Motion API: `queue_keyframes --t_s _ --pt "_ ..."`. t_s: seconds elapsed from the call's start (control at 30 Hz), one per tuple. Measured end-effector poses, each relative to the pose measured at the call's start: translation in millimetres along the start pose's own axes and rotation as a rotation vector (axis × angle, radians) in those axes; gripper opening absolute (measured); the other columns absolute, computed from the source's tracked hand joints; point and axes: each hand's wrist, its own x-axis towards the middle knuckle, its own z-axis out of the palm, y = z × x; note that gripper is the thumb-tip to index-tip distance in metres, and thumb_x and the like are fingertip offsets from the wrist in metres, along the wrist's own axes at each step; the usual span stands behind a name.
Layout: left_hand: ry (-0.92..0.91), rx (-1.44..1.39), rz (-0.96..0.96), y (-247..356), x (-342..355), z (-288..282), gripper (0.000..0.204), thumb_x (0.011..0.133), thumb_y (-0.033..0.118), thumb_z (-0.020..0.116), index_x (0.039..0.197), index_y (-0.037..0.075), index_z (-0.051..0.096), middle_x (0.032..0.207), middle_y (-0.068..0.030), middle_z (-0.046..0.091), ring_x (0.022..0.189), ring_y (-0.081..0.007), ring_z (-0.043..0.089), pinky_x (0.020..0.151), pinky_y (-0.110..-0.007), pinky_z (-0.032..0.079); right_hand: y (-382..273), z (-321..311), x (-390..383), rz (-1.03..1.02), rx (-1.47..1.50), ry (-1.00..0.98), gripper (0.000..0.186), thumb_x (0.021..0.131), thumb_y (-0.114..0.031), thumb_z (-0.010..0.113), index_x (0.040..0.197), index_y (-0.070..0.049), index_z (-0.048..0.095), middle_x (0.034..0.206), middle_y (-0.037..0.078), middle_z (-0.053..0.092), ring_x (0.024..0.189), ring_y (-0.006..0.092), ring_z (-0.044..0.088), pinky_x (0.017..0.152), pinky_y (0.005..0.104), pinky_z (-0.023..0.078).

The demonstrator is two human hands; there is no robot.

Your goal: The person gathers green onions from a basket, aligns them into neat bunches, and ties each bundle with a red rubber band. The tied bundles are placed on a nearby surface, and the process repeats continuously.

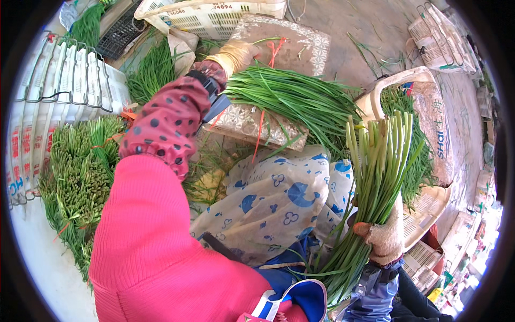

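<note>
My left hand (pixel 238 55), in a yellowish glove, is curled at the top of a worn patterned board (pixel 280 58), near red ties (pixel 274 49); what it grips is unclear. Long green leafy stalks (pixel 287 94) lie across the board just below it. My right hand (pixel 382 236), in a pale glove with a bare fingertip showing, is closed around an upright bunch of green stalks (pixel 380 161), pale ends up, leaves hanging down. A white cloth with blue shapes (pixel 276 209) covers the area between my arms.
Stacked white crates (pixel 64 78) and bundled greens (pixel 80 177) are at the left. More greens (pixel 153 72) lie behind my left arm. A white crate (pixel 214 13) stands at the back. A tub holding greens (pixel 429 91) is at the right, with other crates (pixel 437 40) beyond.
</note>
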Motion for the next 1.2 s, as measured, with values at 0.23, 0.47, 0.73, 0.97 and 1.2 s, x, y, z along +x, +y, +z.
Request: queue_keyframes --t_s 0.23,0.47,0.73,0.97,1.2 --pt "0.023 -0.372 0.688 175.3 -85.6 39.0 0.035 0.083 0.01 0.063 0.117 0.014 0.068 0.085 -0.011 0.07 0.082 -0.0307 0.069 0.074 -0.043 0.055 -2.4 2.3 8.0 -0.103 -0.062 0.063 0.072 0.06 -0.026 0.094 0.119 -0.001 0.061 0.102 0.008 0.067 0.08 0.0203 0.067 0.068 0.0346 0.057" --pt "0.142 -0.04 -0.103 209.2 -93.9 74.6 0.068 0.089 0.014 0.058 0.154 0.008 0.038 0.064 -0.0045 0.06 0.057 -0.0251 0.062 0.051 -0.038 0.05 -17.3 -4.2 16.9 -0.097 -0.062 0.067 0.078 0.061 -0.017 0.096 0.127 -0.002 0.057 0.105 0.008 0.068 0.08 0.0206 0.069 0.068 0.0335 0.057" --pt "-0.093 -0.309 0.18 221.6 -47.6 98.5 0.021 0.089 0.013 0.054 0.104 0.009 0.068 0.089 -0.0172 0.073 0.08 -0.0334 0.074 0.063 -0.046 0.059 -28.2 0.0 38.4 -0.121 -0.132 0.031 0.078 0.059 -0.016 0.097 0.126 -0.001 0.059 0.105 0.009 0.071 0.082 0.0196 0.068 0.069 0.0328 0.057" --pt "0.035 -0.993 0.493 246.6 -26.6 89.6 0.048 0.089 0.014 0.065 0.136 0.021 0.06 0.104 -0.0128 0.072 0.09 -0.0349 0.071 0.077 -0.045 0.058 -93.2 34.3 75.1 -0.282 -0.561 0.066 0.085 0.064 0.011 0.072 0.144 -0.002 0.046 0.108 0.006 0.068 0.095 0.0143 0.064 0.073 0.0295 0.055" --pt "-0.252 -0.614 0.002 169.5 -143.7 72.9 0.025 0.092 0.024 0.064 0.115 0.017 0.071 0.092 -0.0161 0.073 0.083 -0.0362 0.071 0.072 -0.047 0.057 -162.1 60.4 128.2 -0.857 -1.097 0.093 0.091 0.071 0.008 0.071 0.155 -0.01 0.038 0.105 0.008 0.069 0.084 0.017 0.067 0.068 0.0301 0.058"
